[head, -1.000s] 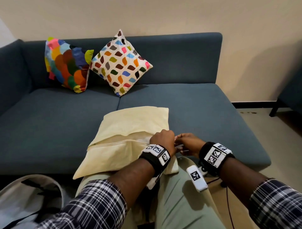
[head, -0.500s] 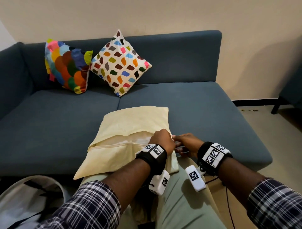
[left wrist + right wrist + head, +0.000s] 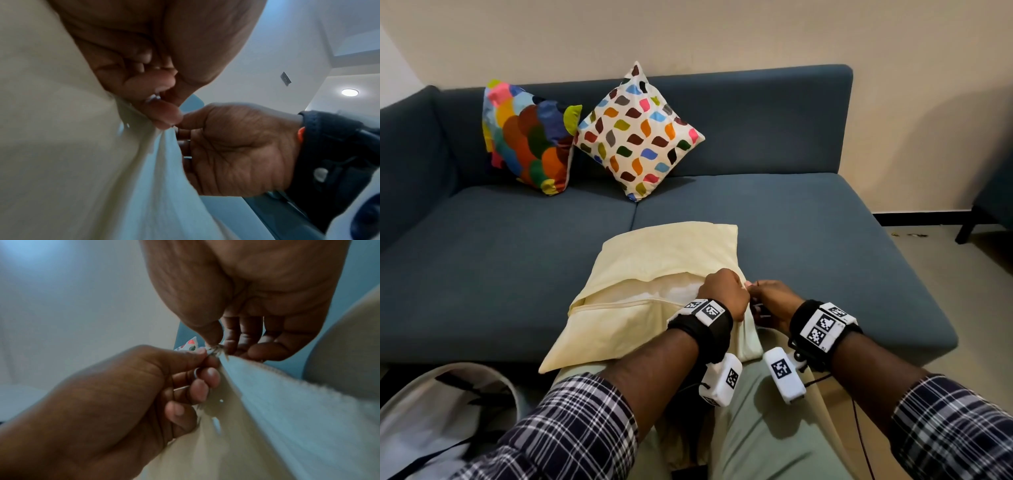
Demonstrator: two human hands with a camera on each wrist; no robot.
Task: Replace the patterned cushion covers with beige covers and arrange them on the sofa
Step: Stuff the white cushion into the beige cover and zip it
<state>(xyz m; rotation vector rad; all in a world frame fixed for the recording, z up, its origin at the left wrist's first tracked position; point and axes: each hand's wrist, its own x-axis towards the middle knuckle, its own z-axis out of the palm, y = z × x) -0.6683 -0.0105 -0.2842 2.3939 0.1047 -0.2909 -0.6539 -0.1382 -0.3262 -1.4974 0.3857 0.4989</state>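
Your left hand (image 3: 724, 293) and right hand (image 3: 770, 301) both pinch the one beige cover (image 3: 654, 274) at its right corner, near the sofa's (image 3: 808, 246) front edge; two patterned cushions (image 3: 638, 132) lean against its backrest.

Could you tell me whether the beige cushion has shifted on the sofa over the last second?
No. The beige cushion keeps its place on the sofa, its far edge still just right of the seat seam.
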